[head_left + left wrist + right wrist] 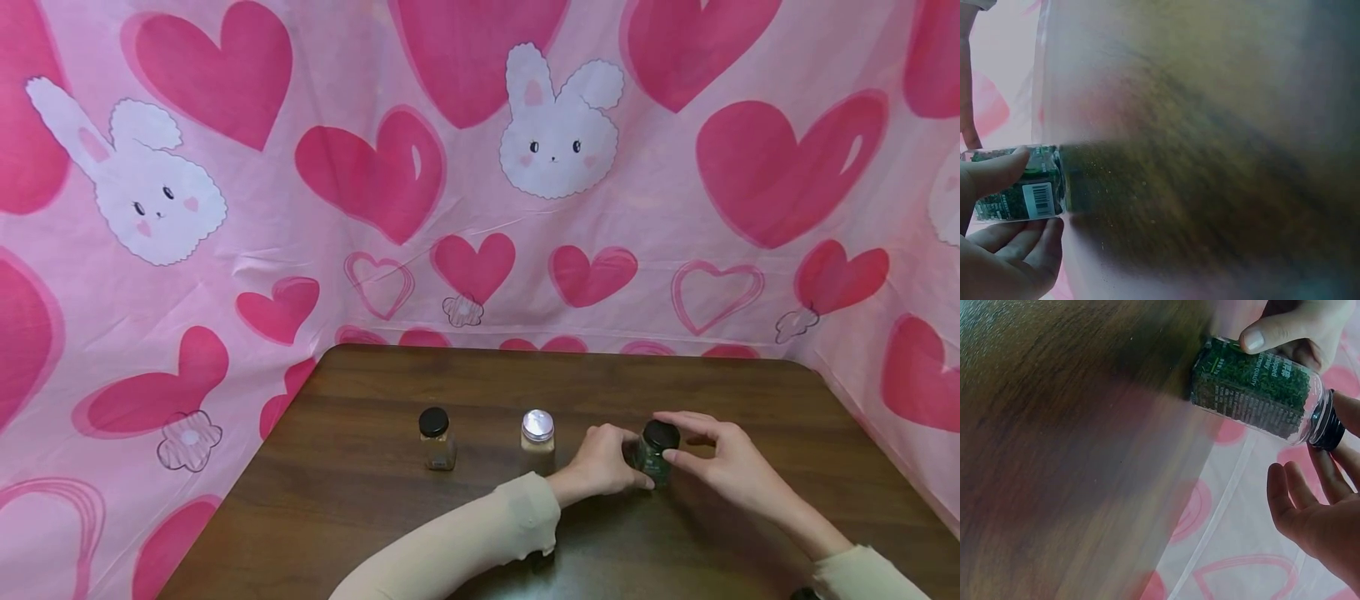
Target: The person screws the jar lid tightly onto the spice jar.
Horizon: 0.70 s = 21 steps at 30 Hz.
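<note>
A clear, square-sided spice jar [1254, 390] of chopped green herb stands on the table in the head view, with a black lid [662, 434]. My left hand [602, 463] grips its body from the left. In the left wrist view, the thumb lies across the jar's side above a barcode label [1039, 200], and the other fingers are beneath. From the right, my right hand [738, 468] pinches the black lid between thumb and fingers. The right wrist view shows that hand's remaining fingers [1288, 494] spread away from the jar.
A silver-lidded jar [537, 448] of pale contents stands left of my left hand. Farther left is a black-lidded jar [440, 451] with brownish contents. Dark objects peek out by the left cuff and at the bottom edge near the right sleeve. Heart-printed cloth [480, 208] surrounds the brown table [337, 500].
</note>
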Tool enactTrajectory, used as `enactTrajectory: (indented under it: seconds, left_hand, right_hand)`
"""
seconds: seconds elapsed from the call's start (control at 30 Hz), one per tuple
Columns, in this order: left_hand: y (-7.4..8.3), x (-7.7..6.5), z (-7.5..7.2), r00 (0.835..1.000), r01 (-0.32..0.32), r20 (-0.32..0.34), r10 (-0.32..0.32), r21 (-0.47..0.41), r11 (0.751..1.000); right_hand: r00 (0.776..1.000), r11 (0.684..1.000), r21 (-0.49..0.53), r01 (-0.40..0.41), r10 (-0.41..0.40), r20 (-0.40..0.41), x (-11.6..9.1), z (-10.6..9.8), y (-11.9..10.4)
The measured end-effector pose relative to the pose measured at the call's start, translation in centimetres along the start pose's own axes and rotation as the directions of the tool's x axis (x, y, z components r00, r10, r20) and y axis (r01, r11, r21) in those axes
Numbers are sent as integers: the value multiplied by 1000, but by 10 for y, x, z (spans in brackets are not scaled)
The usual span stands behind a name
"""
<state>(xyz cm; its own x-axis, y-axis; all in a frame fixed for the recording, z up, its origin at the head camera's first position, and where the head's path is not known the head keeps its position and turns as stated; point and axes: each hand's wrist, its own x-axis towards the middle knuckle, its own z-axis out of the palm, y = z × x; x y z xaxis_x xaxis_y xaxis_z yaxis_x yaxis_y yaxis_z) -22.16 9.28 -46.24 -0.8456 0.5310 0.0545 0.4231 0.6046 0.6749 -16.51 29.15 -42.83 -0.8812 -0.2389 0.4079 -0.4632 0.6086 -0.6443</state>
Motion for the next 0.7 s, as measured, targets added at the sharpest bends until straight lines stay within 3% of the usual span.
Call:
enactTrajectory:
  seconds: [0.7]
  left_hand:
    - [-2, 1, -1, 1000, -16, 11, 16, -30, 999]
  right_hand:
    - [997, 996, -51, -75, 73, -34, 0, 2, -4]
